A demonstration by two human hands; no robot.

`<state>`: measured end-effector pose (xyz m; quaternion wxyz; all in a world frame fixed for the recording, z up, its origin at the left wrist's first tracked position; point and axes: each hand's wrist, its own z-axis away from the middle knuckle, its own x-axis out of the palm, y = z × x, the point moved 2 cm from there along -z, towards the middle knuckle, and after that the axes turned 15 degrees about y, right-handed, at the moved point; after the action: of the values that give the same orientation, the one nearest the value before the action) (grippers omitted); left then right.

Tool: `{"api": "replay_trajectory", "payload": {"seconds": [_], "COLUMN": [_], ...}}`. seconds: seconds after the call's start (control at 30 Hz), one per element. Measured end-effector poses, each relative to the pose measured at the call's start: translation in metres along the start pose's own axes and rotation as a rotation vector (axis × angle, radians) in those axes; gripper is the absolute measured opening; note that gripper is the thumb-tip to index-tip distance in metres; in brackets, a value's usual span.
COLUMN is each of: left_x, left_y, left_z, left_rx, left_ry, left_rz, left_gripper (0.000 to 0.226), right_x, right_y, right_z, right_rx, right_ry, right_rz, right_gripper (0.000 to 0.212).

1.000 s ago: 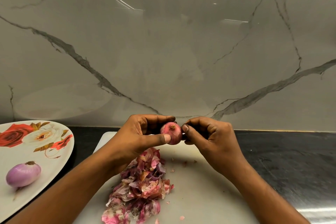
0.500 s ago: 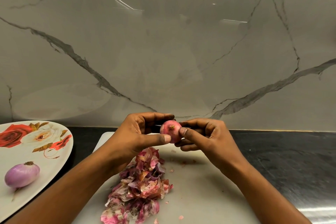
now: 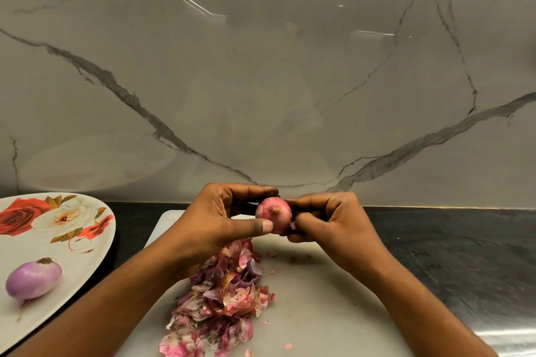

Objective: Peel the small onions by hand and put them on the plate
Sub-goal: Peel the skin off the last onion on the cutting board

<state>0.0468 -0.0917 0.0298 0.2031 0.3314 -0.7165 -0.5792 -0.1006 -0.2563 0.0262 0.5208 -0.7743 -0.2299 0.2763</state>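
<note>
A small pink onion [image 3: 274, 213] with its skin on is held above the white cutting board [image 3: 327, 304]. My left hand [image 3: 216, 222] pinches it between thumb and fingers from the left. My right hand [image 3: 330, 223] grips its right side, fingertips curled against the skin. A peeled pale purple onion [image 3: 33, 280] lies on the flowered plate [image 3: 66, 240] at the far left.
A heap of pink and brown onion skins [image 3: 223, 298] lies on the board under my left wrist, with loose flakes around it. The dark counter [image 3: 452, 258] runs to the right. A marble wall [image 3: 261, 81] stands close behind.
My right thumb has slid off the onion's front to its right side, and the onion has turned slightly in my fingers. Both hands stay in the same place.
</note>
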Motion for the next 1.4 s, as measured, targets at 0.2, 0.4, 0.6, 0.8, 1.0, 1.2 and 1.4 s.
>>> {"api": "replay_trajectory", "payload": {"seconds": [0.2,0.4,0.6,0.8,1.0,1.2,1.4], "left_x": [-0.002,-0.001,0.001,-0.003,-0.002,-0.002,0.001], "left_y": [0.0,0.001,0.003,0.003,0.003,0.007,0.008], "left_z": [-0.001,-0.002,-0.001,-0.002,-0.002,-0.002,0.001], "left_rx": [-0.032,-0.076,-0.093,-0.076,-0.081,-0.072,0.017], "left_ry": [0.011,0.001,-0.011,-0.014,-0.004,0.011,0.028], "left_rz": [0.028,0.098,0.129,0.1,0.108,0.12,0.018], "left_gripper": [0.053,0.056,0.05,0.057,0.059,0.061,0.059], "right_x": [0.001,0.0,0.0,-0.003,-0.003,-0.004,0.001], "right_y": [-0.003,-0.007,-0.012,-0.011,-0.01,-0.01,-0.012], "right_z": [0.0,0.002,0.003,0.001,0.0,0.002,0.005], "right_rx": [-0.041,0.066,0.085,0.054,0.096,0.147,0.251], "right_ry": [0.021,0.03,0.025,0.064,0.069,-0.007,-0.164], "right_rz": [-0.013,-0.15,-0.199,-0.185,-0.159,-0.118,-0.219], "right_gripper": [0.036,0.031,0.016,0.011,0.008,0.008,0.029]}}
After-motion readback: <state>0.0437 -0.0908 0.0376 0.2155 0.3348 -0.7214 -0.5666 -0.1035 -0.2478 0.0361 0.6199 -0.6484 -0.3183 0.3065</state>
